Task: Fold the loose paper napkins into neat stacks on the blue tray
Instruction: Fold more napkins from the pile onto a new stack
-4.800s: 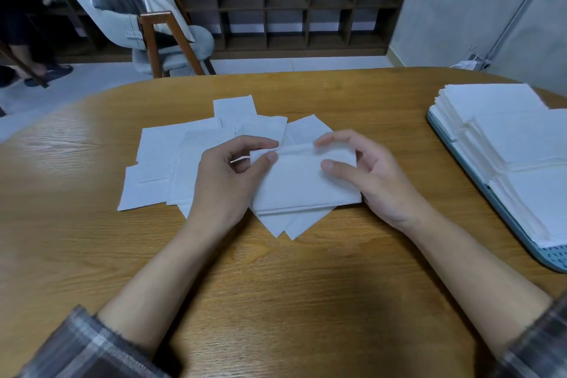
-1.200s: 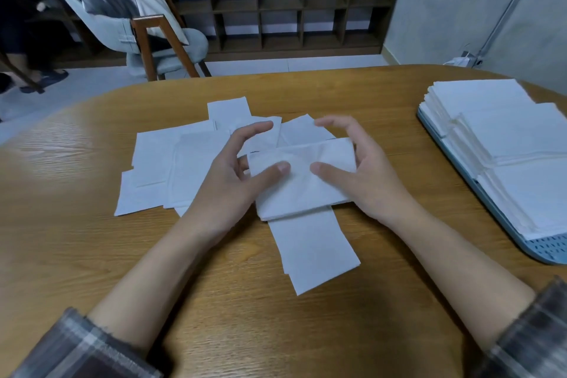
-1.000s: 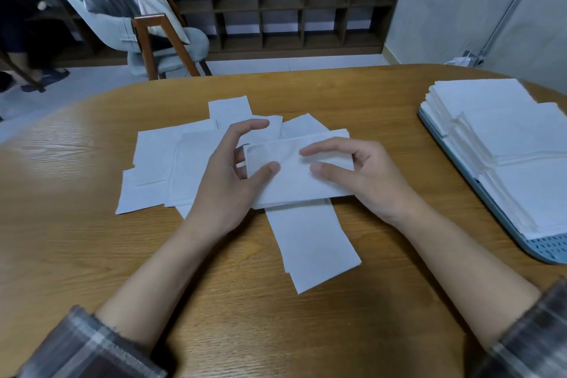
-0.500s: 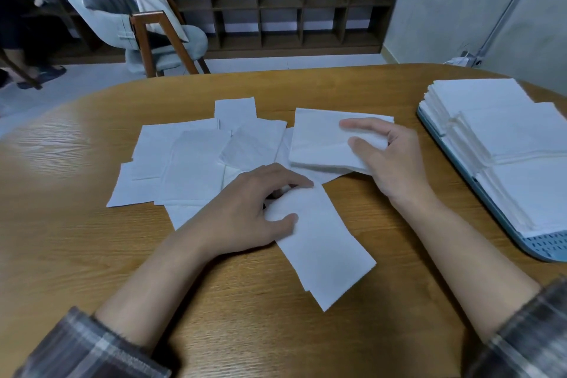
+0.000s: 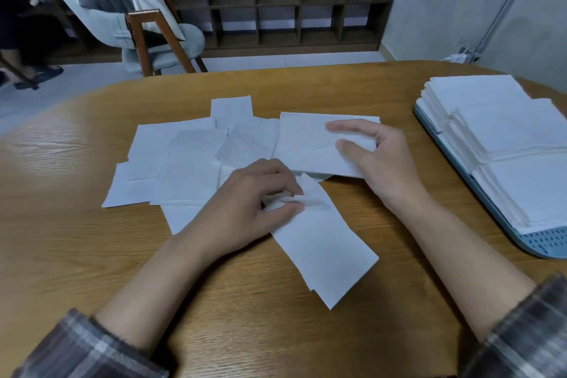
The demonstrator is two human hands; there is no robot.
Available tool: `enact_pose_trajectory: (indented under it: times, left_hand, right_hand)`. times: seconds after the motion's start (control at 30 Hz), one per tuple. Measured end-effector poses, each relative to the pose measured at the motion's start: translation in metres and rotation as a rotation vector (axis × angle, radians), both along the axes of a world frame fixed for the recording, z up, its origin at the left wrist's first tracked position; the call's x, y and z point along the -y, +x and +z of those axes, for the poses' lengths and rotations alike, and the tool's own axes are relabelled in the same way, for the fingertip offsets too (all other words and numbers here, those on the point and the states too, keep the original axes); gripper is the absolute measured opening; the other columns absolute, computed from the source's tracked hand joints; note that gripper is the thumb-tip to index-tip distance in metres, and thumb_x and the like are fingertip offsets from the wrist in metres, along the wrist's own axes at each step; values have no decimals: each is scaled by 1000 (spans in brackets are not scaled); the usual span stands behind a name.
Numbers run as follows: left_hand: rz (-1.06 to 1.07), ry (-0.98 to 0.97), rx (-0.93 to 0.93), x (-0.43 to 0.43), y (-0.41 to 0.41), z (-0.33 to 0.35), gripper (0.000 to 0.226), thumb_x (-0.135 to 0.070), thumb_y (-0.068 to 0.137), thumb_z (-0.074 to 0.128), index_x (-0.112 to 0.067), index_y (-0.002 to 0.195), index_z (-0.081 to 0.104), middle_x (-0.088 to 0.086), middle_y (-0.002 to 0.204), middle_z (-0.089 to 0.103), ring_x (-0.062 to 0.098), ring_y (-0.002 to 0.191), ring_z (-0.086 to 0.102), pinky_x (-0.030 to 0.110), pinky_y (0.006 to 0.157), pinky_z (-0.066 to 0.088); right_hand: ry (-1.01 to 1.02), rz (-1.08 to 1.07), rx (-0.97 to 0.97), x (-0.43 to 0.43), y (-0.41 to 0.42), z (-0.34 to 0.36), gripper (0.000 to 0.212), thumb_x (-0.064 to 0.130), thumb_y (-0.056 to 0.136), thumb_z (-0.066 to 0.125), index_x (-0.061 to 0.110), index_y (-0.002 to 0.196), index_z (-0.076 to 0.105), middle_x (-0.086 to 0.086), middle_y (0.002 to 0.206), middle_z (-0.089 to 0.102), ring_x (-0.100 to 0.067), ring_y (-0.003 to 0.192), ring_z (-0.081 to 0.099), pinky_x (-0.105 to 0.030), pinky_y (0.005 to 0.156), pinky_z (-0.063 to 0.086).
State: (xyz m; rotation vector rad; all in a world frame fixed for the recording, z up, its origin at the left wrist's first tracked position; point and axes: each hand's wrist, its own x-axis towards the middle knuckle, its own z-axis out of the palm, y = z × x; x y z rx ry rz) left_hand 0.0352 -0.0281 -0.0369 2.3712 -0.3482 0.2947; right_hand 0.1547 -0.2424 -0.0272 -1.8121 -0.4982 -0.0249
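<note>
Loose napkins (image 5: 184,163) lay flat, left of the left hand's fingers. The left hand (image 5: 245,202) pinched the crumpled end of a long napkin (image 5: 325,252). The right hand (image 5: 383,159) gripped a folded napkin (image 5: 310,144). Right of its fingers, napkin stacks (image 5: 506,138) sat on the blue tray (image 5: 549,242).

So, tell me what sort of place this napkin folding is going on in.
Probably a lived-in room in a home or small office, not a workshop: a large rounded wooden table, a cushioned chair with wooden legs, and a dark cubbyhole shelf unit along the wall.
</note>
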Motion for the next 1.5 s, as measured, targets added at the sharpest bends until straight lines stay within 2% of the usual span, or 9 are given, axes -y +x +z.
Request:
enact_pose_trajectory:
  times: [0.27,0.4,0.5,0.63,0.73,0.83,0.97,1.37,1.5]
  left_hand:
    - [149,-519,-87,-2,1,10,11,-17,89,84,-23,83,76,-8,74,68,8,69,58,18,68,46]
    - [216,-698,-67,-5,2,14,5,-12,92,79,-8,94,77,13,94,80,30,87,76,37,80,59]
    - [295,-777,-41,-5,2,14,14,-14,94,78,-1,99,74,21,98,78,39,95,76,50,87,60]
    - [336,-799,-70,-3,2,17,11,-14,98,74,-6,105,74,22,99,78,38,95,77,53,89,60]
    - [318,-752,-76,-2,2,19,24,-13,96,76,-17,119,70,11,91,80,27,80,78,41,72,63]
    - [265,-719,-60,-1,1,19,45,-6,94,78,-26,130,59,2,102,79,23,81,79,35,66,63]
    - [269,-625,-71,-2,4,12,16,-10,95,78,-19,107,77,-5,99,78,22,80,76,33,67,58]
    - [368,-570,-91,0,5,7,10,-24,92,82,-29,102,81,4,86,76,28,79,72,35,72,52]
    - [425,-578,-64,0,5,11,15,-38,102,67,-26,107,73,-9,109,75,12,104,71,41,93,57]
  right_hand:
    - [179,160,-192,-1,-3,5,25,28,105,62,14,113,81,9,118,78,-4,119,67,-26,103,45]
    - [280,251,-386,0,-1,6,52,51,94,59,8,114,79,-10,119,77,-25,112,72,-34,89,50]
    - [339,314,-454,-1,-2,5,46,45,94,62,6,112,78,-12,111,78,-24,102,74,-31,82,55]
    - [239,252,-369,-3,-7,1,18,19,96,75,7,108,78,-9,106,81,-20,95,78,-30,82,60]
    - [183,220,-337,-4,-8,0,14,14,98,71,6,108,79,-6,104,82,-17,92,78,-24,78,59]
    - [167,231,-343,-7,-10,-1,16,15,98,73,7,111,78,-5,106,81,-20,96,77,-27,82,59]
    - [207,261,-329,-10,-12,0,20,9,95,74,11,115,74,-1,105,78,-14,95,73,-25,80,56]
    - [161,262,-212,-10,-12,1,41,6,97,72,26,133,66,-2,118,74,-16,104,71,-30,83,57]
    - [430,355,-415,-2,-9,9,60,11,88,76,33,141,58,-9,121,71,-23,109,71,-35,83,60]
